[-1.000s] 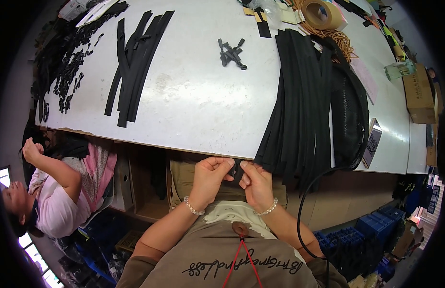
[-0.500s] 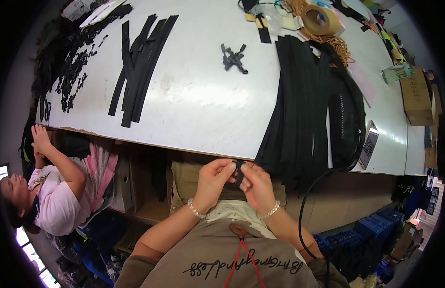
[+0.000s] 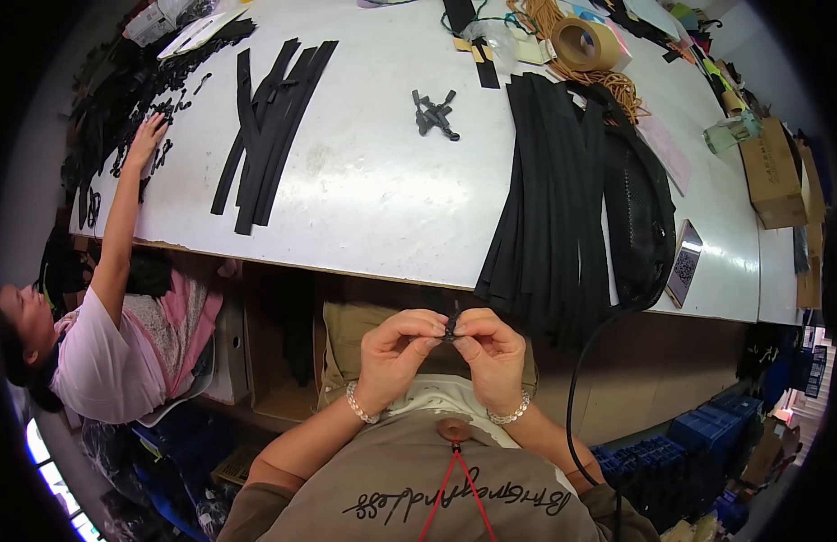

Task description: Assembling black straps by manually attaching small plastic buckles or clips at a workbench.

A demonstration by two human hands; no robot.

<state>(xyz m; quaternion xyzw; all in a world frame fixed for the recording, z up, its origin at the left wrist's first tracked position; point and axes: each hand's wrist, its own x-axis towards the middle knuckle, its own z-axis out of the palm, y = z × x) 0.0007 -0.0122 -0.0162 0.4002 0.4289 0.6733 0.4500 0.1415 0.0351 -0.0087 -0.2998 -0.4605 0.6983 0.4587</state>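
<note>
Just off the table's near edge, my left hand (image 3: pixel 399 354) and my right hand (image 3: pixel 492 356) meet in front of my body. Both pinch a small black piece (image 3: pixel 452 325) between thumbs and fingers; it is narrow and partly covered by the fingertips, so its exact kind is unclear. On the table ahead lies a little heap of dark tab-like pieces (image 3: pixel 434 116). Right of it, a thick bundle of long black strips (image 3: pixel 545 199) hangs over the near edge. Several more black strips (image 3: pixel 272 144) lie crossed to the left.
At the left a co-worker's hand (image 3: pixel 148 135) reaches over scattered small black pieces. A black bag-like item (image 3: pixel 637 221), a phone (image 3: pixel 684 262), a tape roll (image 3: pixel 585 45) and a cardboard box (image 3: pixel 772 176) stand to the right. A black cable (image 3: pixel 574 397) hangs beside my right arm.
My hands have drawn slightly back from the table edge, and the fingers have shifted around the black piece. The co-worker's arm has stretched forward onto the scattered pieces.
</note>
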